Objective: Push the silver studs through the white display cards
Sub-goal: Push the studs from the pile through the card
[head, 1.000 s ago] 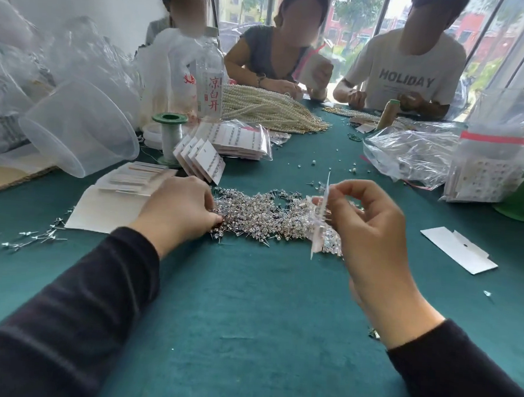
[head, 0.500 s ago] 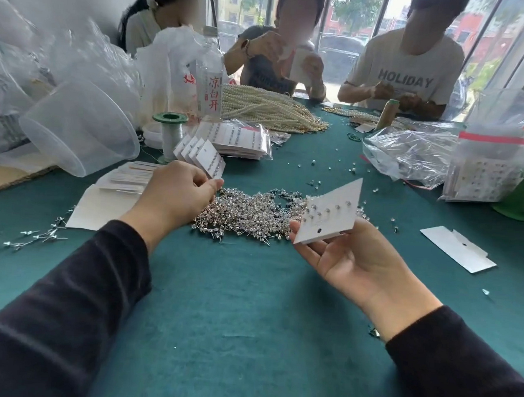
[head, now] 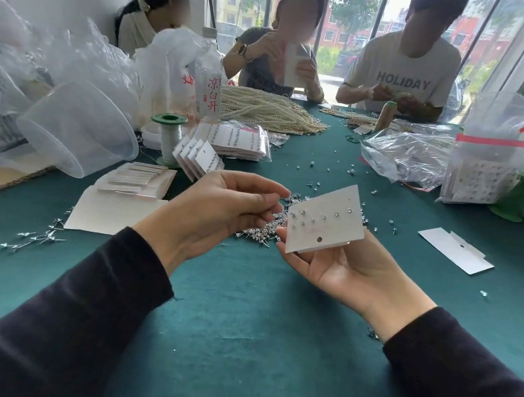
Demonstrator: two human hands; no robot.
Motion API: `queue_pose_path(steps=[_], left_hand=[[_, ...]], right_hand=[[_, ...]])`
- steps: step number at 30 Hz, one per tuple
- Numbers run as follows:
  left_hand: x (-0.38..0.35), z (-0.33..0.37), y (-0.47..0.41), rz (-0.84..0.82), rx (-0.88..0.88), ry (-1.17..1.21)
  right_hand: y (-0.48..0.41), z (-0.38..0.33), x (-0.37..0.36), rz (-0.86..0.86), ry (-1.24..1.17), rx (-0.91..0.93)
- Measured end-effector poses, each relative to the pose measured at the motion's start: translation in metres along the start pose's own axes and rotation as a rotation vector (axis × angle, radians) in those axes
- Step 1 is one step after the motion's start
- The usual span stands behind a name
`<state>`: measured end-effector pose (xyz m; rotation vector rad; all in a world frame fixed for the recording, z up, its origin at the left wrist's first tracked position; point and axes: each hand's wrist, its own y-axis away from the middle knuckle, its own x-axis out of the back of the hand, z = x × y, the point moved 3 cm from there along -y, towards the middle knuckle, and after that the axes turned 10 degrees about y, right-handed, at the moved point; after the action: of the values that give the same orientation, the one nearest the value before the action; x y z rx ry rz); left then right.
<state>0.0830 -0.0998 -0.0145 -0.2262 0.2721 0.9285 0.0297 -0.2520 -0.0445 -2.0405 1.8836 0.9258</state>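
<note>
Silver studs [head: 258,230] lay in a loose heap on the green table [head: 247,320], just behind and between the two hands. More of them, about eight, sat in two short rows through the white display card [head: 325,220], heads toward the camera.

That card was tilted up off the cloth in the right hand [head: 342,270], which was turned palm up. The card lay across the fingers with one fingertip [head: 281,230] curled at its lower left corner; the thumb was hidden behind it.

Above the heap hovered the left hand [head: 217,208], near the card's left edge. Its fingers were curled inward toward the thumb, but whether they pinched a stud I could not tell.

A blank card [head: 455,250] lay flat to the right, well apart. A few stray studs [head: 34,236] were scattered far left, near stacked cards [head: 139,181] and a clear plastic tub [head: 78,128] lying on its side. Strings of pearls [head: 269,106] were piled farther back, where three people sat.
</note>
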Motion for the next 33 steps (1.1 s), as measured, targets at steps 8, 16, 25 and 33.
queue_pose_path(steps=[8,16,25,33], left_hand=[[-0.016,-0.007,0.003,0.003,-0.024,-0.070],[-0.018,-0.010,0.002,0.087,-0.037,-0.169],[-0.017,-0.012,0.002,0.123,-0.018,-0.198],[-0.017,-0.012,0.001,0.145,-0.020,-0.183]], right_hand=[[-0.002,0.004,-0.003,-0.129,0.018,-0.035],[-0.002,0.004,-0.004,-0.152,0.055,-0.018],[-0.005,0.006,0.003,-0.109,0.065,-0.061],[-0.004,0.005,0.002,-0.100,0.104,-0.055]])
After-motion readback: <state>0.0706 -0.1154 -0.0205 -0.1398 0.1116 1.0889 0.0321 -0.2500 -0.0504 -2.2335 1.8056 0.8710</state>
